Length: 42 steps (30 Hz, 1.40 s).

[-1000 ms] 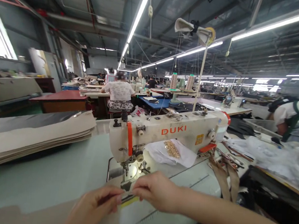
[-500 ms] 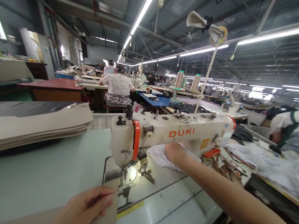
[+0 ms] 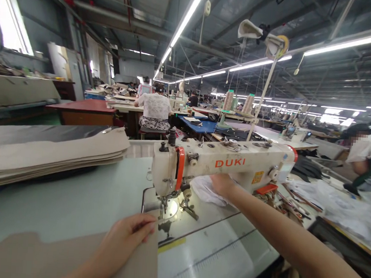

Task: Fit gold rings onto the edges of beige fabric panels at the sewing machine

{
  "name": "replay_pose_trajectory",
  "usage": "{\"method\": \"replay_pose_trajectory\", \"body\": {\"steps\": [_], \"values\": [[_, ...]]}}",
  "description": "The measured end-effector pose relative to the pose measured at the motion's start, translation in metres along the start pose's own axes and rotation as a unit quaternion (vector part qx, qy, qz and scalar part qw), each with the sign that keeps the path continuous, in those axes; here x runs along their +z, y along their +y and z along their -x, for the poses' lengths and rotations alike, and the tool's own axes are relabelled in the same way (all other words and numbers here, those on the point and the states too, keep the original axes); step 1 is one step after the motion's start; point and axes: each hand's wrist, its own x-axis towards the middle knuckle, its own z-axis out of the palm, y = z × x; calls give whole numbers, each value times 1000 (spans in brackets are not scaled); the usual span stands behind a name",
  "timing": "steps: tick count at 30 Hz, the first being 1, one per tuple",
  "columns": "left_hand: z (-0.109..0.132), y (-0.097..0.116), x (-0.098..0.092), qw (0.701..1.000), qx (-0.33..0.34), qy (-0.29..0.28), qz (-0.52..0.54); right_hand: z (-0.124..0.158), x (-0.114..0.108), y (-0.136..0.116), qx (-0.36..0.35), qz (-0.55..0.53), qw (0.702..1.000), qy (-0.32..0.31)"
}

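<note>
- Over the pale green table (image 3: 117, 189), in front of the machine, my left hand (image 3: 129, 235) lies on the beige panel (image 3: 67, 254), fingers curled, thumb and forefinger nearly together just inside its right edge; I cannot tell whether they pinch anything.
- Below the machine's arm, my right hand (image 3: 223, 185) reaches into the white bag (image 3: 205, 190); its fingers are hidden, so I cannot tell how far open they are or what they have hold of.
- The beige panel lies flat, its far right corner near the lit needle plate (image 3: 171, 209) of the sewing machine (image 3: 199, 166) (DUKI, say the orange letters).
- Beside that corner, a yellow strip (image 3: 172, 245) runs along the table, with ruler markings (image 3: 214, 259) to its right.
- To my left sits a stack of beige pieces (image 3: 55, 158), their edges unevenly layered.
- Right of the machine are loose tools (image 3: 297, 203) and crumpled clear plastic (image 3: 343, 211).
- Farther off, someone in a pale patterned top (image 3: 156, 106) sits facing away, and another person (image 3: 368, 155) bends at the right.
</note>
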Motion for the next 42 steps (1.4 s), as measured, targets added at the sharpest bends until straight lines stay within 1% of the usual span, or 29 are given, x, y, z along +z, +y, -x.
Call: {"method": "replay_pose_trajectory", "body": {"steps": [3,5,8,10,11,13,14,15,16,18,23,26,29,32,35,37,39,42], "values": [[-2,-2,0,1000,15,-5,11,11,-8,5,50,-76,994,57],[-3,-5,1,1000,24,-4,18,25,-10,4,63,-139,985,86],[-4,-9,2,999,28,3,32,54,-4,-6,47,-241,964,105],[-3,-10,3,998,35,11,48,73,3,-19,26,-318,941,109],[-2,-11,3,998,41,15,55,81,7,-27,14,-382,918,109],[1,-12,5,996,58,22,63,94,13,-44,-4,-533,840,102],[3,-12,5,995,68,24,65,98,15,-53,-11,-594,799,97],[5,-12,6,994,79,26,66,100,16,-61,-16,-635,767,93],[8,-11,7,993,91,30,67,101,17,-69,-21,-654,751,91],[13,-8,7,991,111,41,66,101,19,-84,-34,-665,741,90],[20,0,6,984,151,74,57,96,26,-107,-51,-650,756,67],[21,0,5,981,169,70,61,93,32,-115,-49,-645,760,57],[21,-1,3,981,174,62,64,90,34,-121,-53,-642,764,43],[20,-3,0,980,177,58,65,89,32,-124,-61,-648,759,37],[20,-5,-2,981,175,51,62,88,29,-125,-62,-663,745,27],[19,-6,-2,983,169,44,63,87,27,-125,-57,-681,730,4],[19,-5,0,985,151,33,78,86,27,-125,-45,-705,707,-31],[19,-2,2,986,104,10,132,81,29,-128,-9,-736,671,-89]]}}
